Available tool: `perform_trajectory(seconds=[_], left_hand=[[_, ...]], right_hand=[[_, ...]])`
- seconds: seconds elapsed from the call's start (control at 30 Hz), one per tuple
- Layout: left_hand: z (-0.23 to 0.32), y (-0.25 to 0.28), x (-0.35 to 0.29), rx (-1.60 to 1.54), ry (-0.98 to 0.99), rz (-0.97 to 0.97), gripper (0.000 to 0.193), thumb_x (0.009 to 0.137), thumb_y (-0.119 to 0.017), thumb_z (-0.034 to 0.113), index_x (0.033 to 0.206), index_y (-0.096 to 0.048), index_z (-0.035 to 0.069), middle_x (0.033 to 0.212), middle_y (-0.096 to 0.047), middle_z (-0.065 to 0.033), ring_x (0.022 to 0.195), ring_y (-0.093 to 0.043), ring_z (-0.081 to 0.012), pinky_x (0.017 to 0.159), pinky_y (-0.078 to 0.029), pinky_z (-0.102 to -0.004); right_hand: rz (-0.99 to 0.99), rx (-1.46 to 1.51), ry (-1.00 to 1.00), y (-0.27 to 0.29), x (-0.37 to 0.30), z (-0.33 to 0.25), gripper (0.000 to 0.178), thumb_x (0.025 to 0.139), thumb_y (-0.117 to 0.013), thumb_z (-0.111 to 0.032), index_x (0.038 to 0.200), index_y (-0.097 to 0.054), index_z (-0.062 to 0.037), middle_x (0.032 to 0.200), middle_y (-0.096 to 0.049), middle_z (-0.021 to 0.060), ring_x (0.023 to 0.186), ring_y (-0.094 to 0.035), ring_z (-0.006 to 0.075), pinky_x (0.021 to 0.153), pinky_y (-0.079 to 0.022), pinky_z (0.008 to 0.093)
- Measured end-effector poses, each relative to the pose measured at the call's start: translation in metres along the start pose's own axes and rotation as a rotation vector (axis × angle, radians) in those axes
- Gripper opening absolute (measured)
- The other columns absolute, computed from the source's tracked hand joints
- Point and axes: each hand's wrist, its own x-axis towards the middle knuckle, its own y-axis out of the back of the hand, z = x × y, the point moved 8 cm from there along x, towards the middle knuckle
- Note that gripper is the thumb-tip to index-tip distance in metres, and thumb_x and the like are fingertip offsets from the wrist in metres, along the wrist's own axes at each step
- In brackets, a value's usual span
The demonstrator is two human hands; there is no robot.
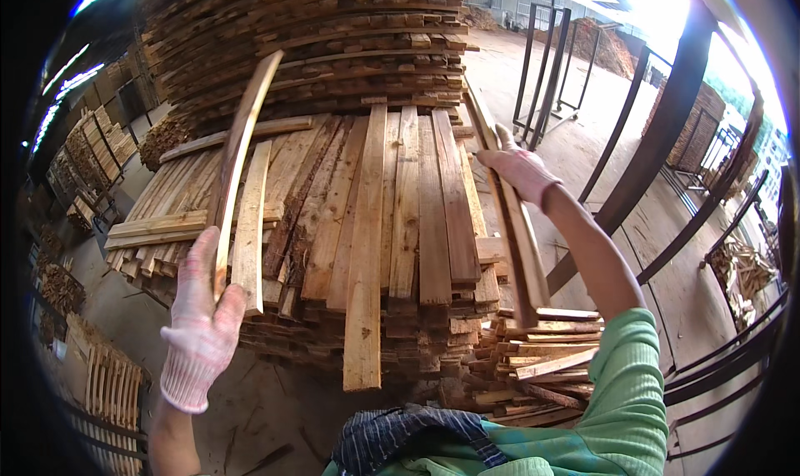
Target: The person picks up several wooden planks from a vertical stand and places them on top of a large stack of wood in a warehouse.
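Observation:
My left hand [202, 322], in a pale knitted glove, is closed around the near end of a long wooden board [242, 142]. That board is tilted up off the pile, its far end raised. My right hand [518, 169], gloved too, grips another long wooden board [518, 243] along the right side of the pile; whether a second piece lies against it I cannot tell. Between my hands is a waist-high stack of boards [337, 217]. One board [363, 309] on top juts out toward me beyond the others.
A taller stack of boards [308, 51] rises behind. Short wood pieces [542, 343] lie heaped at the near right. Dark metal frames [542, 67] and a thick dark post [658, 134] stand to the right. More stacked wood [92, 151] is on the left.

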Motion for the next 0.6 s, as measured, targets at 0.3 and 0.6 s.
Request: perform_trajectory(seconds=[0.3, 0.6], left_hand=[[-0.071, -0.035, 0.044, 0.164, 0.031, -0.044, 0.068, 0.078, -0.067, 0.004, 0.139, -0.037, 0.008, 0.131, -0.044, -0.0134, 0.114, -0.05, -0.0257, 0.097, -0.047, -0.0365], [-0.03, 0.026, -0.02, -0.305, -0.17, 0.095, 0.063, 0.09, -0.058, 0.011, 0.148, -0.035, 0.005, 0.139, -0.044, -0.0045, 0.1, -0.051, -0.0092, 0.071, -0.05, -0.0236]], right_hand=[[0.134, -0.987, 0.504, -0.086, 0.087, -0.004, 0.037, 0.097, -0.046, -0.01, 0.132, -0.053, -0.0032, 0.12, -0.065, 0.0224, 0.094, -0.071, 0.034, 0.068, -0.06, 0.0452], [0.352, -0.76, 0.623, -0.059, 0.106, 0.007, 0.026, 0.094, -0.044, -0.005, 0.107, -0.062, 0.0065, 0.094, -0.069, 0.0242, 0.085, -0.071, 0.0348, 0.073, -0.057, 0.043]])
